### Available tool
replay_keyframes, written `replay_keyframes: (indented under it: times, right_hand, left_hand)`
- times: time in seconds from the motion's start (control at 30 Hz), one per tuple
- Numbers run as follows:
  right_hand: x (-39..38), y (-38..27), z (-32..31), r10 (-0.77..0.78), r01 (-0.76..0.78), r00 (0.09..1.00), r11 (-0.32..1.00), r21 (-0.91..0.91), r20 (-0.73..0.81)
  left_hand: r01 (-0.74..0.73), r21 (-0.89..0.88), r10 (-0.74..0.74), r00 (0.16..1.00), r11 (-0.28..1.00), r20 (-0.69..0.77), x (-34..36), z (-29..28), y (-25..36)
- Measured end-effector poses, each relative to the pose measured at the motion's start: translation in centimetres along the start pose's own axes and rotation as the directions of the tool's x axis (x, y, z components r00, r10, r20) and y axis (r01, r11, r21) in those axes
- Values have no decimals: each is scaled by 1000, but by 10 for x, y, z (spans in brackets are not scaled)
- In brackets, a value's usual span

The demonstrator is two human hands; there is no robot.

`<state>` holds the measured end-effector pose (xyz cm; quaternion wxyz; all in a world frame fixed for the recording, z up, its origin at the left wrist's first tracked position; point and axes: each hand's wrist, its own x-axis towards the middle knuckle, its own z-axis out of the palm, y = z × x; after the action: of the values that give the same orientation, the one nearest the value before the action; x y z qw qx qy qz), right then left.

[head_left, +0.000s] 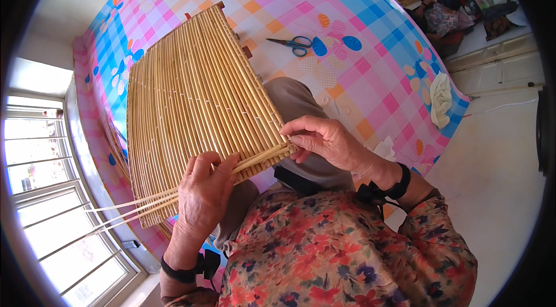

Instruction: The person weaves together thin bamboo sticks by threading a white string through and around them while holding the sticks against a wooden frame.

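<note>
Along the near edge of the slat mat (191, 98), left hand (205, 188) pinches pale strips (260, 158); right hand (324, 140) at near-right corner, can't tell if pinching; scissors (300, 46) on checked cloth (379, 70).

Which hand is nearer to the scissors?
Right. The right hand is below the scissors in view, at one corner of the mat; the left hand is farther, lower and leftward, at its near edge.
</note>
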<state>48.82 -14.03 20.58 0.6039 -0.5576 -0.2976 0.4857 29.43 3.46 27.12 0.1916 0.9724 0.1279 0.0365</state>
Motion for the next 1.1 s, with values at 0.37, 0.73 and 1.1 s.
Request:
replay_keyframes:
  times: [0.37, 0.73, 1.1]
  right_hand:
    - [-16, 6, 14, -172, 135, 980, 945, -299, -100]
    - [-34, 5, 29, -416, 238, 880, -29, -971, 228]
    - [-35, 8, 35, -316, 179, 922, -169, -969, 225]
  left_hand:
    - [-15, -5, 15, 1000, 1000, 24, -6, -1, -10]
    - [-3, -17, 3, 1000, 1000, 24, -5, 0, -10]
    - [-7, 31, 7, 1000, 1000, -3, -7, 6, -10]
